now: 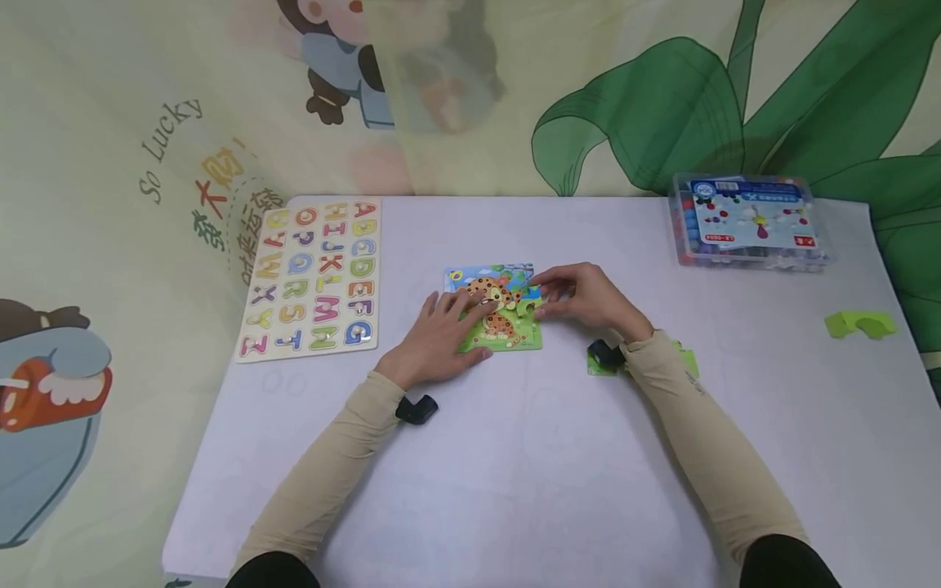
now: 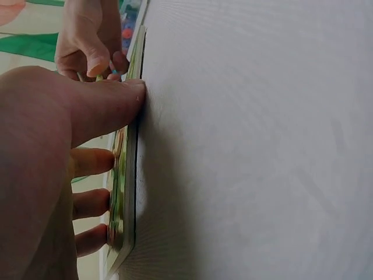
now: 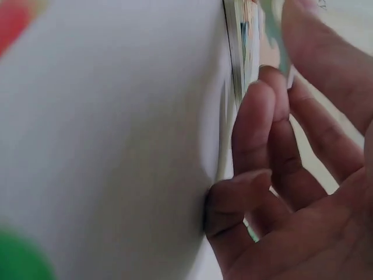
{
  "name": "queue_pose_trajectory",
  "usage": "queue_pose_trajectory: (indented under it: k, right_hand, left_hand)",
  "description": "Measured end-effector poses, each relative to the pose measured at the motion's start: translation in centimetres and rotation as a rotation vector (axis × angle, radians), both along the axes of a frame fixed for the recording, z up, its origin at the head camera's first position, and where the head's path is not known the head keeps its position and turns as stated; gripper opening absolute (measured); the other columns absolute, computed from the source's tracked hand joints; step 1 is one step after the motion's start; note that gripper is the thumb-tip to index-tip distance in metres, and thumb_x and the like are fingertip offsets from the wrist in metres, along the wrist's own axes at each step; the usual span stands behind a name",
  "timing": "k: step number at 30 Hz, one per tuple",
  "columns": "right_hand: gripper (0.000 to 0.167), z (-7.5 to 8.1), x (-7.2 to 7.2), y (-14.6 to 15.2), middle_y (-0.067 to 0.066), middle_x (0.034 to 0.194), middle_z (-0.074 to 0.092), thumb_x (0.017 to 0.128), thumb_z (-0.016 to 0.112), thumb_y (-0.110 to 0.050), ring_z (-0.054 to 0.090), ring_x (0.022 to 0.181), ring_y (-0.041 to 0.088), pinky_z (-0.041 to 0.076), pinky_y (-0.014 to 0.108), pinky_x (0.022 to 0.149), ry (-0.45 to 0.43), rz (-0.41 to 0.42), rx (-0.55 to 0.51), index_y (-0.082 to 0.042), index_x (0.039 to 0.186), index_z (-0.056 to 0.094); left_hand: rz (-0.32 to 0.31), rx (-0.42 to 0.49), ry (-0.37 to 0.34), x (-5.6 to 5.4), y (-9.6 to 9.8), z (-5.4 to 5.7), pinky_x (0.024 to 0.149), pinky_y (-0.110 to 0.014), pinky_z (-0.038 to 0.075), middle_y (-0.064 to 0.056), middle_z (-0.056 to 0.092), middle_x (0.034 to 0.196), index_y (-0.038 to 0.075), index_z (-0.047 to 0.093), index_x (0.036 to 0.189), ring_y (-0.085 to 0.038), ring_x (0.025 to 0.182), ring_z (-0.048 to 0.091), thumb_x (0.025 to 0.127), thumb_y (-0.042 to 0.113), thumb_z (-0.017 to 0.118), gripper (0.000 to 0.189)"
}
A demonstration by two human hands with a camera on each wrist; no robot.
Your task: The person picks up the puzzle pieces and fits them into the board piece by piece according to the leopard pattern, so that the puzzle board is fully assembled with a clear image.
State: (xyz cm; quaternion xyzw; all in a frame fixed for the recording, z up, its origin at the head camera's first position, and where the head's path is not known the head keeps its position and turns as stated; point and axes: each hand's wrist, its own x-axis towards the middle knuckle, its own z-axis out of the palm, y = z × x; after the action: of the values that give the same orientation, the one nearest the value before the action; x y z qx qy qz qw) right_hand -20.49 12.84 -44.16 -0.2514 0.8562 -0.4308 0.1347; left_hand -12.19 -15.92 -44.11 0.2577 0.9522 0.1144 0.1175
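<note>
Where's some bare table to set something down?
Bare: the near tabletop between the sleeves; the strip behind the spotted-cat puzzle, from alphabet board to plastic box. Crowded: the puzzle, left hand on it, right hand at its edge.

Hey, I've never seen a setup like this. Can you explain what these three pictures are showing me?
There's no machine here, just a person's two bare hands. The wide picture comes from a camera worn on the head, looking forward and down; the two closer ones come from a camera on each wrist. The left hand rests on an animal puzzle, and the right hand pinches a small piece at its edge. Also on the white table are a letter board, a clear box and a green arched block. More green pieces are partly hidden by the right forearm.
</note>
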Motion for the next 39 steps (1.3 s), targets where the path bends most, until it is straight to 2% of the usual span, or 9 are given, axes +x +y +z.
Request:
queue_pose_trajectory:
  k: [9,18,39]
  right_hand:
    - [0.046,0.4,-0.3,-1.0,0.011,0.098,0.077,0.082,0.094,-0.019,0.067,0.084,0.02,0.051,0.026,0.076,0.031,0.004,0.094,-0.005,0.123,0.078]
    - [0.048,0.8,-0.1,-1.4,0.011,0.1,0.077,0.082,0.094,-0.021,0.067,0.084,0.022,0.052,0.033,0.077,0.007,-0.009,0.135,-0.005,0.125,0.078]
    - [0.047,0.6,0.3,-1.3,0.011,0.1,0.078,0.08,0.095,-0.02,0.069,0.083,0.021,0.052,0.032,0.077,0.02,-0.04,0.111,-0.006,0.123,0.079]
  left_hand:
    - [-0.002,-0.003,-0.001,-0.1,0.2,0.4,0.131,-0.066,0.013,-0.009,0.03,0.173,0.023,0.031,0.168,-0.039,0.162,0.022,0.106,0.05,0.058,0.073]
    - [0.0,0.002,-0.001,-0.1,0.2,0.4,0.131,-0.067,0.013,-0.009,0.028,0.174,0.024,0.031,0.168,-0.04,0.162,0.022,0.106,0.051,0.058,0.074]
    - [0.001,-0.01,0.005,0.0,0.0,0.0,0.131,-0.066,0.012,-0.009,0.029,0.173,0.023,0.031,0.168,-0.04,0.162,0.021,0.106,0.052,0.057,0.074]
